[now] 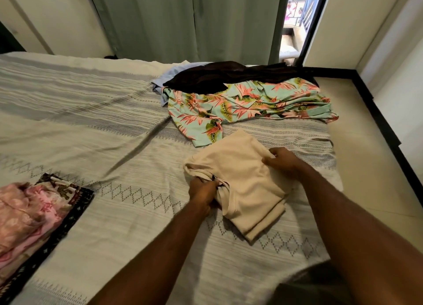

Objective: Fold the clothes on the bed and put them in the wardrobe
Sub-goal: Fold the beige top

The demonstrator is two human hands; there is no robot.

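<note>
step: folding the cream shirt on the bed | hands: my left hand pinches its bunched near edge, my right hand grips the far side | tip: pull both sides taut, line up the edges — then flatten before the last fold

No text, label, brand, number or sign can be read anywhere in the view. The bedspread carries only woven diamond and stripe patterns, the floral shirt only leaves and flowers, and the folded patterned cloth at near left only printed figures, too small to read as writing.
</note>
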